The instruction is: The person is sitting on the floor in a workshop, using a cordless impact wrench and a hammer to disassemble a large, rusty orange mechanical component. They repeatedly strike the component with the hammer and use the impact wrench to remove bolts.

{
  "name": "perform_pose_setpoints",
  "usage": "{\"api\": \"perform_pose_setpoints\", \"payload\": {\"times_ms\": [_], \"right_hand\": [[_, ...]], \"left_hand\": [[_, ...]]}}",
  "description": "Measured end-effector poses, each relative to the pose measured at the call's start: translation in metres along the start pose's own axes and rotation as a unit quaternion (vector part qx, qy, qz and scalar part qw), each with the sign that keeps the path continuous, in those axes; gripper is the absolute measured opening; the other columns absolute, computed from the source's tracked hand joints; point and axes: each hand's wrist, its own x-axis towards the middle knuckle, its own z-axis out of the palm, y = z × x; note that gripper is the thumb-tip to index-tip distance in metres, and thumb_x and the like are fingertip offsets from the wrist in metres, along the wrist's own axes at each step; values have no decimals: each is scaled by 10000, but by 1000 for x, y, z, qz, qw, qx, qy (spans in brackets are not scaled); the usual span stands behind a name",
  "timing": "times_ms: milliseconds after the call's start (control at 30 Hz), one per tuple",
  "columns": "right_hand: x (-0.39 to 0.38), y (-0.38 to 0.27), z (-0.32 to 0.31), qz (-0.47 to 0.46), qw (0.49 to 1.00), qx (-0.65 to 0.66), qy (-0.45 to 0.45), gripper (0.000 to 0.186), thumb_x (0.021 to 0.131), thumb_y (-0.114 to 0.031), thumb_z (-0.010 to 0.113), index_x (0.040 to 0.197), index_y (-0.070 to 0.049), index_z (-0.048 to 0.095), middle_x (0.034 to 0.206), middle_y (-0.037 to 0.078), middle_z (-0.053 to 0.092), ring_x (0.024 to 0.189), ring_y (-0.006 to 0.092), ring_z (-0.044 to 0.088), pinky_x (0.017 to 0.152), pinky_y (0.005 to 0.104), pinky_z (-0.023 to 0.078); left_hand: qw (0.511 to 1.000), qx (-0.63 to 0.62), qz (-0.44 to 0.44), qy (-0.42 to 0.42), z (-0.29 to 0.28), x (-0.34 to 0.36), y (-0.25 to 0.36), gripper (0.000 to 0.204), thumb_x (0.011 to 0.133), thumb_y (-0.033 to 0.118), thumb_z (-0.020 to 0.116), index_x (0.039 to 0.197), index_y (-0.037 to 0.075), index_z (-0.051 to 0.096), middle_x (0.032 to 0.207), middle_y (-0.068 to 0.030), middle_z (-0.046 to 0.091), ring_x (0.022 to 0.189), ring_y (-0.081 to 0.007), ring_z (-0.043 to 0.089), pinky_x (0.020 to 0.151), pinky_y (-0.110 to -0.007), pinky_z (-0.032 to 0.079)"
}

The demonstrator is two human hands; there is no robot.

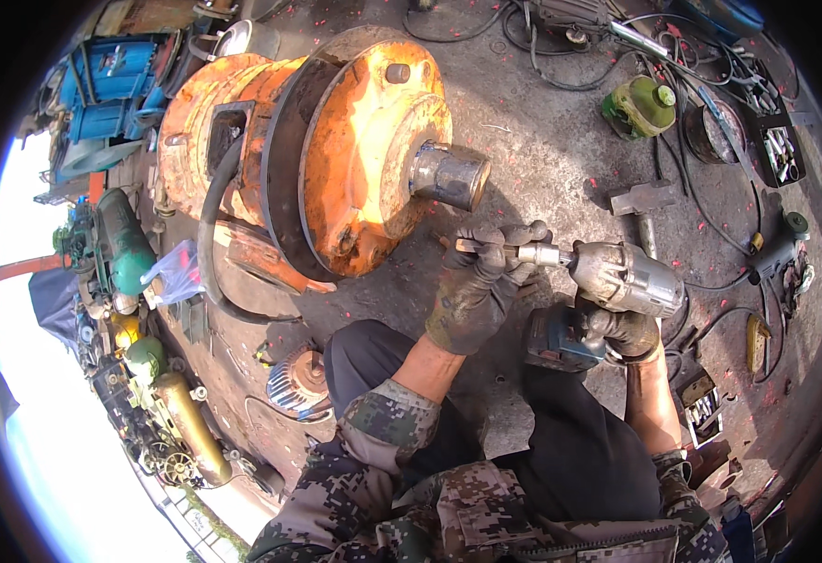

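Note:
My right hand (629,330), in a dirty dark glove, grips the handle of a cordless impact wrench (653,286) held level above the ground, its nose facing left. A silver socket (542,254) sits on that nose. My left hand (472,305), also gloved, is closed round the socket's front end. A short brownish metal piece (465,246) pokes out past the left fingers; most of it is hidden. Left of both hands lies a big orange machine (355,159) with a round flange and a thick bare shaft (456,176) aimed toward me.
A hammer (644,199) and a green-yellow jug (640,106) stand beyond the wrench. Cables (702,211) run across the concrete at the right, near a tray of sockets (782,155). A blue finned motor (298,383) sits by my left knee. More machinery (181,422) lines the left side.

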Motion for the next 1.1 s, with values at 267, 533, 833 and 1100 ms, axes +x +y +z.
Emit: {"api": "perform_pose_setpoints", "payload": {"times_ms": [267,533,833,1100], "right_hand": [[14,-12,22,-121,982,-145,20,576,739,-285,951,1240,-86,748,1128,27,755,1069,203,683,959,392,537],[53,-43,69,-9,985,169,-23,434,829,-210,833,1149,-27,604,987,54,627,737,160,595,564,312,477],[106,-83,66,-14,978,207,-14,408,891,-147,760,1231,12,598,757,36,526,608,163,524,525,335,433],[141,-88,75,71,963,256,-49,367,917,-132,708,1231,31,608,746,55,570,648,186,577,563,361,478]], "left_hand": [[997,36,-24,70,35,-1,15,324,1015,258,704,1238,68,566,1320,-170,671,1141,-248,689,932,-364,609],[789,593,157,23,43,-11,56,408,987,245,735,1308,25,613,1313,-105,684,1102,-170,659,939,-320,539],[377,857,316,155,3,24,211,840,753,259,903,1460,26,516,1455,-201,532,1362,-391,487,1143,-489,393],[444,823,331,124,-13,28,215,819,776,262,868,1484,46,519,1386,-213,593,1322,-422,519,1130,-517,394]]}}
